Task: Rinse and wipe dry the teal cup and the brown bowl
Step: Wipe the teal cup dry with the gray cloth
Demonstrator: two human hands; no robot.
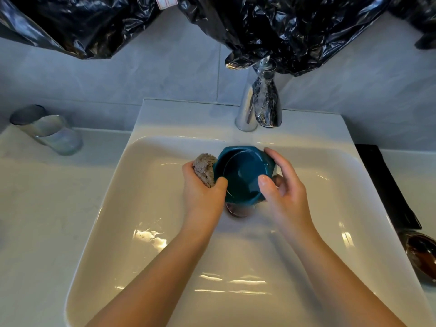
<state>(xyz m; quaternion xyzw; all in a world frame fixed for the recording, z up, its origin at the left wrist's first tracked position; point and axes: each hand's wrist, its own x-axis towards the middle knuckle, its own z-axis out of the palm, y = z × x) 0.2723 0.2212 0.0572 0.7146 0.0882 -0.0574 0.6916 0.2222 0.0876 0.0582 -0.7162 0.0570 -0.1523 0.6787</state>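
The teal cup (243,173) is held over the middle of the white sink (151,232), its mouth facing up towards me. My right hand (280,182) grips its right side, thumb on the near rim and fingers round the far wall. My left hand (203,190) holds a grey-brown cloth (205,169) bunched against the cup's left outer wall, with the thumb on the cup's rim. The brown bowl (422,256) lies on the counter at the right edge, partly cut off by the frame.
A chrome tap (250,109) stands behind the basin, partly wrapped in black plastic (271,31) that hangs from above. Two clear glasses (49,131) stand on the left counter. A black flat object (389,185) lies along the sink's right side. The drain (238,212) shows below the cup.
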